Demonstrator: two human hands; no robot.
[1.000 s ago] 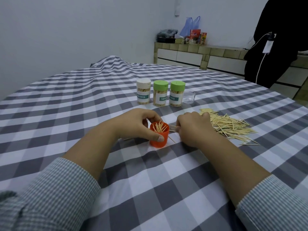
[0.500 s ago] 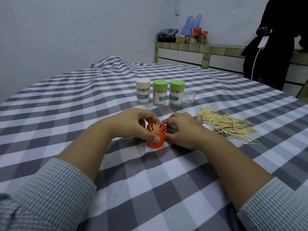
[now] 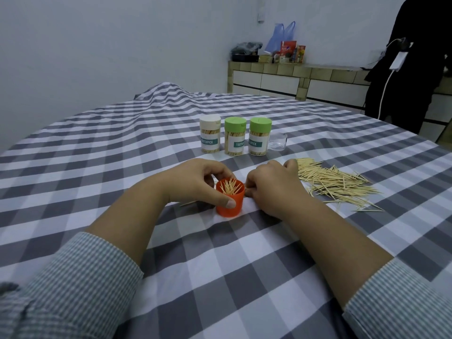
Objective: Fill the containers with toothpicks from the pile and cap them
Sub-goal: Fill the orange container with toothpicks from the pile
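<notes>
From the head camera, both forearms reach forward over the checked tablecloth, sleeves pushed up to mid-forearm. The left hand wraps around an orange container standing upright near the middle of the cloth: its thumb lies across the near wall and its fingers curl round the far side. Toothpicks stand loosely inside the container, their tips fanning above the rim. The right hand rests knuckles-up just right of the container, fingers curled under and toward its rim; whether they pinch any toothpicks cannot be made out. Immediately right of that hand lies the toothpick pile, spread flat toward the cloth's right edge. One stray toothpick lies under the left wrist. Farther back stand three filled, capped containers in a row: a white-capped container, then two green-capped containers. Just right of them sits a small clear container.
</notes>
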